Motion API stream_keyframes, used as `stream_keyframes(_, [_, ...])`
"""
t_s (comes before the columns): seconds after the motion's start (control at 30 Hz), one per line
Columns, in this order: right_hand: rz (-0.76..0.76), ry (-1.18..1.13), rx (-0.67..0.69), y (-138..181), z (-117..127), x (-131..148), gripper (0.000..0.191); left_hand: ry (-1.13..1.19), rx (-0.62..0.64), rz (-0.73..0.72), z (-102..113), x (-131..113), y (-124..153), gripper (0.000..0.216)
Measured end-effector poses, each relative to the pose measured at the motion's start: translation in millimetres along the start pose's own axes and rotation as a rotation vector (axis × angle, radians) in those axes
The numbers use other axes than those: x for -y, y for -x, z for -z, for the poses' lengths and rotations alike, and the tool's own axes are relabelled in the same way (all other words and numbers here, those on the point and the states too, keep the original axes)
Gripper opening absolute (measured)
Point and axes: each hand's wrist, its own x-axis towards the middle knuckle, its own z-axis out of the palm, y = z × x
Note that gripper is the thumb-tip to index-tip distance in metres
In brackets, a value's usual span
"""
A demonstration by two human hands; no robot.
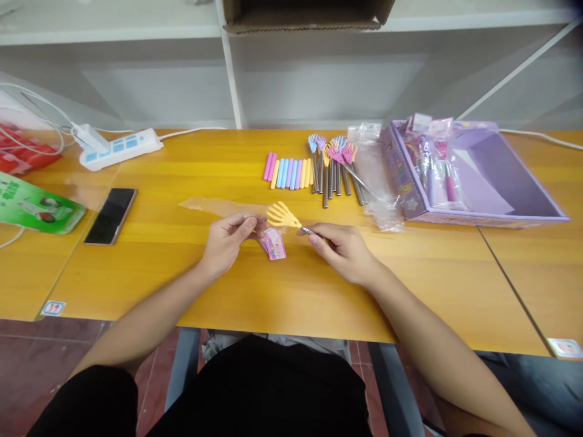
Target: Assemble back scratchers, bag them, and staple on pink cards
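Observation:
My right hand (344, 247) is closed around the metal shaft of a back scratcher with a yellow hand-shaped head (282, 215). The head points left, toward my left hand (230, 240). Thumb and fingers of that hand pinch the edge of a clear plastic bag (212, 206), which trails left behind the fingers. The scratcher's head is close to the bag; whether its tips are inside I cannot tell. Just below them are small pink printed cards (276, 244), partly hidden by my left fingers.
Coloured handle sleeves (289, 174) lie in a row beside a pile of back scratchers (334, 164). Clear bags (378, 188) lie against a purple box (505, 215) with packed scratchers. Leftward are a phone (110, 216), a power strip (121, 150) and a green pack (36, 206).

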Motion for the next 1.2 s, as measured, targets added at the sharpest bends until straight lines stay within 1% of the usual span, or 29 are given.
stream_keyframes(0.07, [-0.077, -0.167, -0.041, 0, -4, 2, 0.035, -0.062, 0.009, -0.020, 1, -2, 0, 0.033])
stream_keyframes(0.1, [-0.116, -0.275, -0.044, 0, -7, 3, 0.039, -0.114, 0.039, -0.032, 1, -2, 1, 0.032])
stream_keyframes(0.17, [-0.179, -0.481, -0.010, -2, -14, 7, 0.049, -0.234, 0.151, -0.051, 0, -3, 2, 0.028])
stream_keyframes(0.2, [-0.198, -0.555, 0.013, -3, -18, 8, 0.050, -0.287, 0.218, -0.054, -1, -3, 3, 0.026])
stream_keyframes(0.27, [-0.212, -0.625, 0.045, -5, -25, 10, 0.044, -0.334, 0.312, -0.057, -4, -2, 5, 0.024])
stream_keyframes(0.3, [-0.206, -0.623, 0.043, -6, -28, 10, 0.039, -0.313, 0.323, -0.054, -5, 0, 5, 0.023])
stream_keyframes(0.33, [-0.188, -0.596, 0.031, -6, -29, 10, 0.034, -0.263, 0.308, -0.041, -7, 1, 6, 0.022])
stream_keyframes(0.4, [-0.123, -0.484, -0.024, -6, -29, 7, 0.025, -0.097, 0.228, 0.015, -7, 3, 5, 0.025])
stream_keyframes(0.47, [-0.017, -0.340, -0.110, -6, -25, 5, 0.016, 0.088, 0.137, 0.081, -6, 2, 2, 0.032])
stream_keyframes(0.53, [0.100, -0.209, -0.195, -5, -21, 4, 0.011, 0.225, 0.090, 0.129, -4, -1, 0, 0.029])
stream_keyframes(0.6, [0.199, -0.104, -0.250, -4, -17, 4, 0.014, 0.314, 0.081, 0.165, -2, -6, -1, 0.019])
stream_keyframes(0.63, [0.238, -0.056, -0.265, -3, -16, 4, 0.018, 0.343, 0.083, 0.187, -2, -8, -1, 0.018])
stream_keyframes(0.73, [0.358, 0.114, -0.278, 2, -14, 3, 0.032, 0.392, 0.075, 0.240, -4, -11, 0, 0.023])
stream_keyframes(0.83, [0.468, 0.347, -0.247, 9, -11, 0, 0.040, 0.432, 0.043, 0.243, -5, -13, 0, 0.035])
stream_keyframes(0.93, [0.462, 0.507, -0.171, 14, -8, -1, 0.040, 0.444, 0.009, 0.192, 0, -16, -4, 0.031])
stream_keyframes(1.03, [0.383, 0.494, -0.108, 16, -6, 0, 0.038, 0.386, -0.018, 0.119, 7, -19, -10, 0.029])
stream_keyframes(1.1, [0.343, 0.455, -0.094, 16, -6, 2, 0.037, 0.333, -0.019, 0.100, 9, -19, -12, 0.025])
stream_keyframes(1.13, [0.334, 0.449, -0.094, 16, -5, 2, 0.037, 0.312, 0.001, 0.113, 10, -18, -12, 0.029])
stream_keyframes(1.2, [0.341, 0.478, -0.097, 15, -5, 4, 0.037, 0.288, 0.091, 0.180, 8, -16, -10, 0.053])
